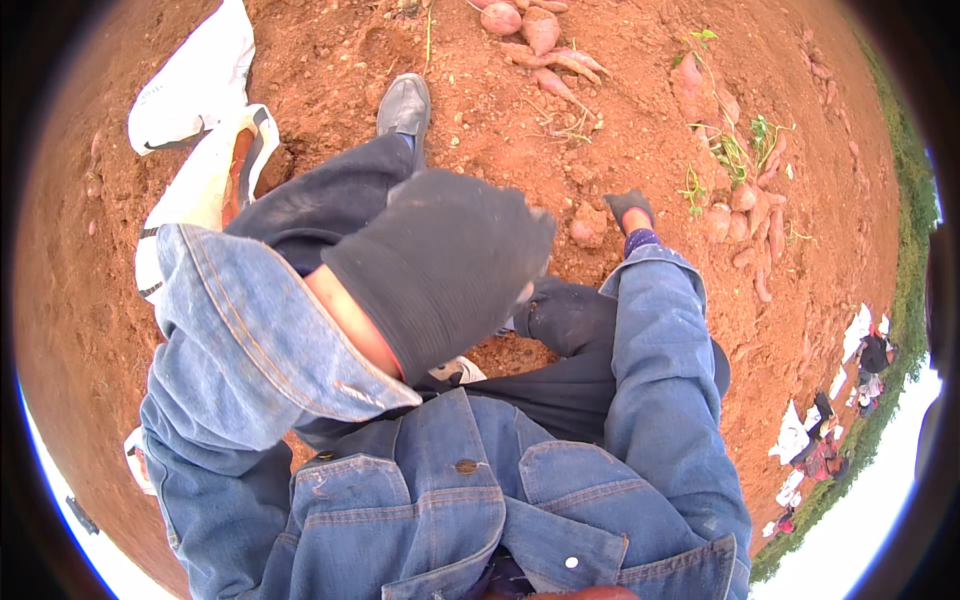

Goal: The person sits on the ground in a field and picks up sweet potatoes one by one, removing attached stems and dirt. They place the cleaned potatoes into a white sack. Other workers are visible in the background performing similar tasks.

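My left hand (pixel 450 260), in a dark grey glove, is raised close to the camera with its fingers curled in. What it holds, if anything, is hidden behind the glove. Farther down, my right hand (pixel 630 208), also gloved, reaches low over the soil; its fingers are too small and dark to read. Just left of it lies a soil-covered sweet potato (pixel 588 226), apart from the glove. To the right of that hand is a heap of sweet potatoes (pixel 742 222) with green vines. Another cluster of sweet potatoes (pixel 541 32) lies ahead on the reddish ground.
White sacks (pixel 195 85) lie at the left, one with its mouth gaping beside my leg. My grey shoe (pixel 404 106) rests on the soil ahead. Clothes and bags (pixel 815 435) are strewn along the grassy edge at far right. More sweet potatoes line the right side.
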### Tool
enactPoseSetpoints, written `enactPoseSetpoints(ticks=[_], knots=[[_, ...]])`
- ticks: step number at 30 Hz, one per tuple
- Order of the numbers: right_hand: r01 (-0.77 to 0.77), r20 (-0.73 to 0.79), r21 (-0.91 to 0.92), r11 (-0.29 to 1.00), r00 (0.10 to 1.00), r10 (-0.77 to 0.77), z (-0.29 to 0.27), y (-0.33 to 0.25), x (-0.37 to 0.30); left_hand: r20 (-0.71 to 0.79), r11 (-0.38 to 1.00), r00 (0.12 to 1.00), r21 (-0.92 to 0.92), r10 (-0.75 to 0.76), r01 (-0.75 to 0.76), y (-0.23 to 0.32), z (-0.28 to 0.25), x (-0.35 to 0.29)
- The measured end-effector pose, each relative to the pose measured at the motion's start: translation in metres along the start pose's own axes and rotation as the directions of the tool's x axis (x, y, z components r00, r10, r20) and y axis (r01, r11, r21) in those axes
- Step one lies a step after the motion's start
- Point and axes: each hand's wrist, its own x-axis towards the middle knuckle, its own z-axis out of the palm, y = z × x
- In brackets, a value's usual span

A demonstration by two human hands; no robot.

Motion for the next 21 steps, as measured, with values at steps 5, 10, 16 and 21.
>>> enactPoseSetpoints(ticks=[5, 10, 16, 21], knots=[[-0.176, 0.105, 0.060, 0.983, 0.980, 0.169, 0.096, -0.017, -0.003, 0.219, 0.999, 0.976, -0.035, -0.012, 0.020, 0.005, 0.005, 0.000], [-0.315, 0.066, 0.158, 0.936, 0.949, 0.309, 0.133, -0.026, 0.005, 0.193, 0.999, 0.981, -0.031, -0.023, 0.030, 0.000, -0.002, 0.011], [-0.274, 0.019, 0.336, 0.901, 0.959, 0.284, 0.116, -0.027, -0.012, 0.172, 0.993, 0.985, -0.122, 0.022, -0.001, -0.012, 0.005, 0.007], [-0.319, 0.255, 0.872, 0.371, 0.944, 0.211, 0.076, -0.075, -0.031, 0.055, 0.994, 0.996, -0.090, 0.064, -0.059, -0.010, -0.001, 0.010]])
